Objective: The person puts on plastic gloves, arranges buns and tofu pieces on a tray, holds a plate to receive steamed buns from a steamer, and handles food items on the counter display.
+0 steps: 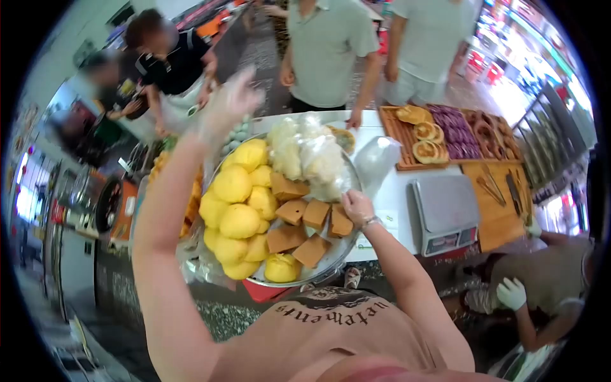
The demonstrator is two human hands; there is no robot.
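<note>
My left hand (232,102), in a thin clear glove and blurred by motion, is raised above the far left of a big round tray (312,275). Its fingers are apart and nothing shows in them. Closed at the tray's right side, my right hand (358,208) pinches the lower edge of a clear plastic bag (328,169) with pale contents. Yellow round buns (238,219) fill the tray's left half. Brown cake pieces (316,214) lie in the middle and right, close to my right hand.
A digital scale (445,204) stands right of the tray, below a wooden tray (398,164) of flatbreads and purple rolls. Tongs (491,190) lie on a wooden board (484,223). Two people stand across the table; a gloved person (541,286) is at lower right.
</note>
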